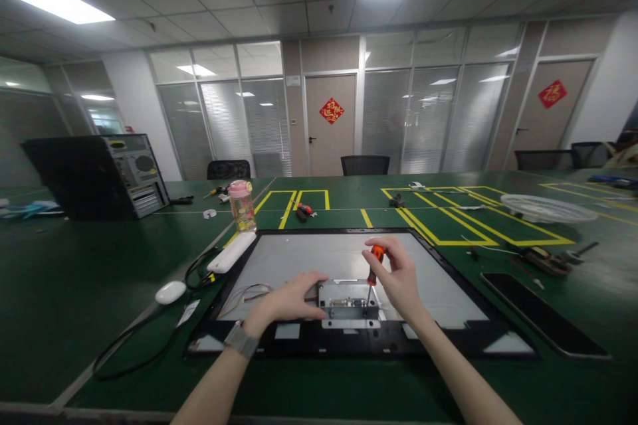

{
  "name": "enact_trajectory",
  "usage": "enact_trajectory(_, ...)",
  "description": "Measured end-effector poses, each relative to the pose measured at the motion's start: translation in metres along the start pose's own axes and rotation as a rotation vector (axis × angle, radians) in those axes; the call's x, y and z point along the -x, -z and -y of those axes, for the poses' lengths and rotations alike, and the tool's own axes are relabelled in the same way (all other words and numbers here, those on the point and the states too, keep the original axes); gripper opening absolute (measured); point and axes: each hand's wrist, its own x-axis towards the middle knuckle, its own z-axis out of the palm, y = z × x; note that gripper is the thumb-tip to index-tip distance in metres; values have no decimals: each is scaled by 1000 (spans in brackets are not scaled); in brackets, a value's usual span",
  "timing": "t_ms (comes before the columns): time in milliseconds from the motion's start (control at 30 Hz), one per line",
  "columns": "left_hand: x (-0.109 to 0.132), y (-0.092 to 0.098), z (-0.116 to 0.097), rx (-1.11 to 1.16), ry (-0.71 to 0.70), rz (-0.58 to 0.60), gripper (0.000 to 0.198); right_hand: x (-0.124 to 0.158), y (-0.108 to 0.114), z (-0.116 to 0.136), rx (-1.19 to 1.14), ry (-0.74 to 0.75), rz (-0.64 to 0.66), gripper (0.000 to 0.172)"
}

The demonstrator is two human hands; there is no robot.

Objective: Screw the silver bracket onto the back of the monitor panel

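A monitor panel [428,292] lies face down on the green table, black frame around a grey metal back. A small metal circuit-board cover [349,305] sits near its front edge. My left hand [289,299] rests on the left side of that cover, fingers curled against it. My right hand [396,275] pinches a screwdriver with an orange and black handle [375,262], held upright with its tip on the cover's right side. Thin coloured wires [244,293] run out to the left of the cover.
A white mouse [170,292] with a black cable and a white power brick [232,252] lie left of the panel. A pink bottle [242,206], a computer tower [100,176], a black strip [543,313], a fan grille [548,207] and tools stand around on the table.
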Motion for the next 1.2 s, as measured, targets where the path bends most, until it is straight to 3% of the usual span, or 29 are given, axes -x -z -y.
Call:
enact_trajectory(233,1,1,-3,-13,3,4,78,1,2,4,-170,-92,72,26)
enact_trajectory(533,1,0,-3,-15,0,-3,77,-1,1,2,7,30,-33,9)
enact_trajectory(733,2,2,-5,-13,8,9,77,1,3,3,-184,-86,79,25)
enact_trajectory(833,2,3,-5,-10,3,19,77,2,2,2,-182,-109,81,22)
enact_trajectory(1067,2,2,-5,-20,3,12,77,0,-1,1,2,-3,-11,12)
enact_trajectory(1200,1,0,-2,-14,-3,2,77,0,0,3,-84,-51,51,14)
